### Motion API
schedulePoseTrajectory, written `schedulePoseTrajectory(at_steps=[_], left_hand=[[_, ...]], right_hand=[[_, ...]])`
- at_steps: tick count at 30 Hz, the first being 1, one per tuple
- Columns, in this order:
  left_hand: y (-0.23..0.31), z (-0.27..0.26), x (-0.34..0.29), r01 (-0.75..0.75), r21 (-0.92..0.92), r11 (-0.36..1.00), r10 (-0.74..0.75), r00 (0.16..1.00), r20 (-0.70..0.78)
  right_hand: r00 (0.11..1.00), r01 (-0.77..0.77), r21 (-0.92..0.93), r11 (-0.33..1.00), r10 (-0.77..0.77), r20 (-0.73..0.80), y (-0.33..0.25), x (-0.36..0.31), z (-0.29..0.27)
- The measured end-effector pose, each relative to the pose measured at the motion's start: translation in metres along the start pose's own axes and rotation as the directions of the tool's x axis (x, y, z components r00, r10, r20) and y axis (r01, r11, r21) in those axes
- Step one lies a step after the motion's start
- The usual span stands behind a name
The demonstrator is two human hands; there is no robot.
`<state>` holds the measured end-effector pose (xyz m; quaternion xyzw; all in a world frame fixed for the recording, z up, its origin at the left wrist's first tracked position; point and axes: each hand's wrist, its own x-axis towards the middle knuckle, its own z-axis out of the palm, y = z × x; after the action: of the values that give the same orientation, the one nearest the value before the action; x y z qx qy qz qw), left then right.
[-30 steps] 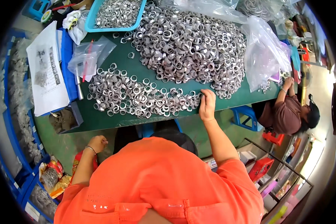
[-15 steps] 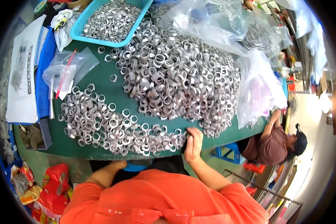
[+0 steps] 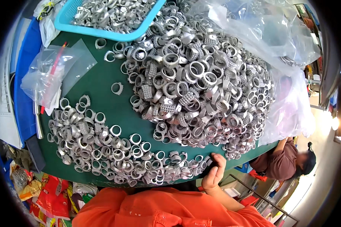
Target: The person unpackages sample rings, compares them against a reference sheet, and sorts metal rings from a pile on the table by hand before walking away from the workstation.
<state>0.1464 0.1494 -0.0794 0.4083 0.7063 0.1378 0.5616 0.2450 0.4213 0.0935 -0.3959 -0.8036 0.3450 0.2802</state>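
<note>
My right hand (image 3: 215, 173) is at the front edge of the green table, by the right end of a long band of grey metal rings (image 3: 117, 155). Its fingers are loosely bent and partly apart, beside the last rings, and I see nothing gripped in them. My left hand is out of view. Beyond the band rises a much larger heap of similar rings (image 3: 193, 83), many with studded faces. One single ring (image 3: 117, 88) lies between the two groups.
A blue plastic basket (image 3: 102, 33) of metal pieces stands at the back. Clear plastic bags (image 3: 291, 102) lie at the right. At the left are a red pen (image 3: 53, 72), a plastic bag (image 3: 77, 62) and a blue tray (image 3: 26, 87). A person in brown (image 3: 278, 162) sits at the right.
My view has moved closer to the table, so the rings look larger and lower in view. The left forearm has dropped out of sight. My right hand stays at the band's right end.
</note>
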Motion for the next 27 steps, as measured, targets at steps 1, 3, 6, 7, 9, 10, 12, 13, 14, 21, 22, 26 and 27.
schedulePoseTrajectory(at_steps=[1, 3, 6, 7, 9, 10, 12, 13, 14, 21, 22, 26, 27], left_hand=[[-0.004, -0.004, -0.007, 0.010, 0.007, 1.000, -0.010, 1.000, 0.000], [-0.016, -0.015, -0.016, 0.026, 0.012, 1.000, -0.026, 1.000, -0.004], [-0.031, -0.032, -0.029, 0.043, 0.027, 0.999, -0.043, 0.999, -0.013], [-0.036, -0.038, -0.036, 0.047, 0.039, 0.998, -0.046, 0.999, -0.022], [-0.046, -0.056, -0.039, 0.041, 0.076, 0.996, -0.037, 0.998, -0.054], [-0.050, -0.062, -0.043, 0.039, 0.096, 0.995, -0.033, 0.997, -0.067], [-0.061, -0.078, -0.045, 0.034, 0.134, 0.990, -0.021, 0.995, -0.098], [-0.067, -0.087, -0.044, 0.032, 0.152, 0.988, -0.013, 0.992, -0.126], [-0.070, -0.092, -0.044, 0.027, 0.174, 0.984, -0.002, 0.990, -0.142], [-0.072, -0.134, 0.019, -0.047, 0.409, 0.911, 0.205, 0.913, -0.353], [-0.068, -0.141, 0.030, -0.049, 0.457, 0.888, 0.248, 0.889, -0.385], [-0.053, -0.170, 0.059, -0.013, 0.622, 0.783, 0.396, 0.782, -0.481], [-0.051, -0.175, 0.058, 0.004, 0.647, 0.763, 0.423, 0.754, -0.503]], right_hand=[[1.000, -0.002, 0.001, 1.000, 0.002, -0.002, -0.001, 0.001, -0.001], [0.996, 0.051, -0.143, 0.988, -0.040, 0.074, -0.004, 0.002, -0.002], [0.990, 0.088, -0.218, 0.972, -0.061, 0.127, -0.005, 0.004, 0.000], [0.988, 0.102, -0.222, 0.970, -0.073, 0.135, -0.010, 0.005, 0.000], [0.986, 0.123, -0.217, 0.968, -0.095, 0.135, -0.006, 0.006, -0.002], [0.986, 0.130, -0.220, 0.967, -0.102, 0.133, -0.007, 0.006, -0.003], [0.982, 0.166, -0.228, 0.959, -0.140, 0.123, -0.008, 0.011, -0.003], [0.982, 0.173, -0.224, 0.959, -0.150, 0.118, -0.007, 0.012, -0.003], [0.981, 0.182, -0.220, 0.958, -0.160, 0.111, -0.006, 0.012, -0.003], [0.969, 0.234, -0.167, 0.958, -0.243, -0.040, -0.006, 0.005, 0.004], [0.965, 0.238, -0.135, 0.962, -0.250, -0.080, -0.005, 0.003, 0.006], [0.856, 0.322, -0.296, 0.899, -0.410, -0.315, 0.005, 0.012, 0.002], [0.821, 0.335, -0.408, 0.849, -0.476, -0.317, 0.006, 0.023, -0.005]])
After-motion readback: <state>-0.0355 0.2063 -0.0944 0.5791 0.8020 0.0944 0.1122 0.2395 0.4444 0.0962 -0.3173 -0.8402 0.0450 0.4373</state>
